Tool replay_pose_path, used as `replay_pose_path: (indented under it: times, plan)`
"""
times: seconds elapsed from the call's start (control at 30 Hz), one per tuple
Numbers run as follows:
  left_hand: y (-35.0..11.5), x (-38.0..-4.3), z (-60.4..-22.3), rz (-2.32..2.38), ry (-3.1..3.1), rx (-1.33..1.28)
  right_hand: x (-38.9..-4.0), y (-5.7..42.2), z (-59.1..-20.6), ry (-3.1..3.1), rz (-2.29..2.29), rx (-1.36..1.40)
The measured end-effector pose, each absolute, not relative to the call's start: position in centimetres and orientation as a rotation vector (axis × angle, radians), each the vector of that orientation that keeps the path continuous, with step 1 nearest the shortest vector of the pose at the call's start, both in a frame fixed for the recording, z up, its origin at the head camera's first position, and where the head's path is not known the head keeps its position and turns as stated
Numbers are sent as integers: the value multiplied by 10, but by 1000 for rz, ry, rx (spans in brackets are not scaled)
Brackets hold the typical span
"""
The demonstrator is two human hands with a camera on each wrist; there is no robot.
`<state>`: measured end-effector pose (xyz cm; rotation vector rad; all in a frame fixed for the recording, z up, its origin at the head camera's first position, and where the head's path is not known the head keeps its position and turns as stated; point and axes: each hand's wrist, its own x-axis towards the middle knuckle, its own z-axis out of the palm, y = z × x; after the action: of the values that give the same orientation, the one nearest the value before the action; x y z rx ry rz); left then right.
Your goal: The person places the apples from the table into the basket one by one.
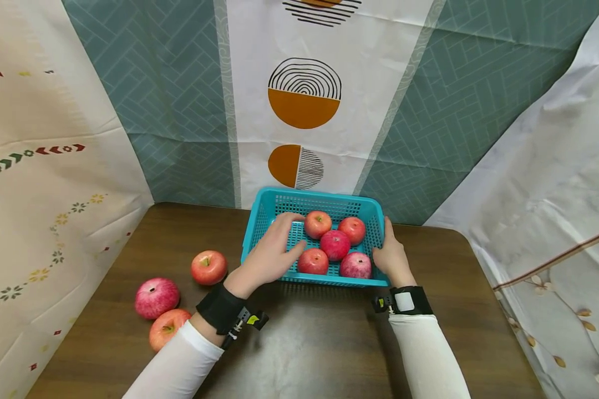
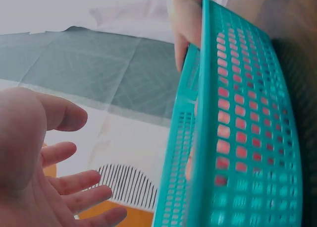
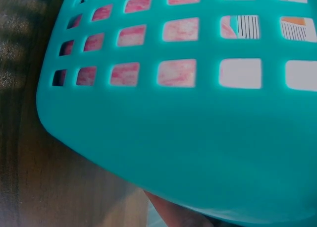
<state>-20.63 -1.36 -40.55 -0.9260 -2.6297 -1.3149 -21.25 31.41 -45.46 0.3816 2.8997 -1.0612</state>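
A blue-green plastic basket stands at the back of the table. In it lie red apples and darker pink fruits that look like pomegranates. My left hand is above the basket's left part, fingers spread and relaxed, holding nothing. The left wrist view shows the same hand apart from the basket wall, palm bare. With my right hand I grip the basket's right side, thumb at the inner side and fingers along the outside. In the right wrist view the basket wall hides most of that hand.
On the table's left lie two apples and a pomegranate-like fruit, outside the basket. Patterned cloth hangs behind the brown wooden table, close to the basket's back. More cloth borders the right side.
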Motion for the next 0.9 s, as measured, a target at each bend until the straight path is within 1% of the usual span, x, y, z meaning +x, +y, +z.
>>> replay_pose_path:
  times: [0.23,0.43,0.9]
  plan:
    - [-39,-208,-399,-1214,-2625,-902,-212,315,-455,2899,-1058,384]
    - [-64,-207,-396,-1152,-2658,-824,-212,314,-453,2897,-1056,388]
    - [-120,-214,-410,-1019,-2765,-721,-214,317,-456,2911,-1064,369]
